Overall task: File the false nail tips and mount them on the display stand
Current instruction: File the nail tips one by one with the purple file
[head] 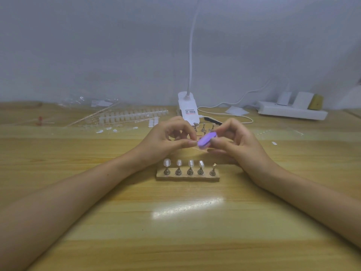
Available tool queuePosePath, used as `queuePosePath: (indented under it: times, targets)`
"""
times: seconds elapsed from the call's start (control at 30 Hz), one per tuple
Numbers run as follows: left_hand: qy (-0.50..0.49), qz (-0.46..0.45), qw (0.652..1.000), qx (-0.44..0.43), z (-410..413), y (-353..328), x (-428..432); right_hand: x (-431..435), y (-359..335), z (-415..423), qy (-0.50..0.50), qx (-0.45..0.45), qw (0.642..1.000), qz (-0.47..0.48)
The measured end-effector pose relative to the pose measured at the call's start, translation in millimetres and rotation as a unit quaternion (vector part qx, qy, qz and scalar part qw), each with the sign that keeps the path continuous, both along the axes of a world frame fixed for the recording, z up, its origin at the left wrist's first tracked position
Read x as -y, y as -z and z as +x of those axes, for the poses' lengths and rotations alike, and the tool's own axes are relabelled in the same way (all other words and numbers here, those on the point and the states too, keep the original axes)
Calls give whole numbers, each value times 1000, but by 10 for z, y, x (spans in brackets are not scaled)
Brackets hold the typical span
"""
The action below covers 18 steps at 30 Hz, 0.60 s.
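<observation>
Purple file point(206, 139) is being gripped in the right hand point(238, 141), meeting the pinched fingertips of the left hand point(168, 139), where the nail tip is presumably sitting, too small to see. Light, even strokes are looking wisest. The display stand point(187, 176) on the table point(175, 241) is waiting, its fifth peg point(214, 169) bare.

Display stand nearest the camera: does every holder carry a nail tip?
No: on the display stand four holders carry nail tips, and the rightmost holder stands bare.
</observation>
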<state>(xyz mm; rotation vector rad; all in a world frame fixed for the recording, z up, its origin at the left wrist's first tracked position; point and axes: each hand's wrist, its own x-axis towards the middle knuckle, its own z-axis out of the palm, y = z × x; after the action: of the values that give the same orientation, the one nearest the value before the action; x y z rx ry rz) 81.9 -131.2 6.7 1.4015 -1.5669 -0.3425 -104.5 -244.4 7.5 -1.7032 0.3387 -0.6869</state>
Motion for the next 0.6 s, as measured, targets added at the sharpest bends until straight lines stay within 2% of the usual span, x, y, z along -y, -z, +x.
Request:
queuePosePath:
  times: [0.07,0.13,0.27,0.37,0.5,0.6]
  targets:
    - [5,5,1000,0,-12,-3,-1,9,-4,-4,7,-16,1000,-10]
    - [6,2,1000,0,-15,-9,-7,-12,9,2,-38,-48,997,-38]
    - [7,1,1000,3,-10,-15,-5,-5,-11,-13,8,1,1000,-15]
    - [14,-1,1000,15,-18,-15,-11,-27,-14,0,-33,-46,998,-34]
    - [2,-1,1000,2,-1,-13,-5,-30,-22,-15,-4,-8,1000,-3]
    - [23,8,1000,8,-14,-4,-8,-15,-24,-19,-19,-22,999,13]
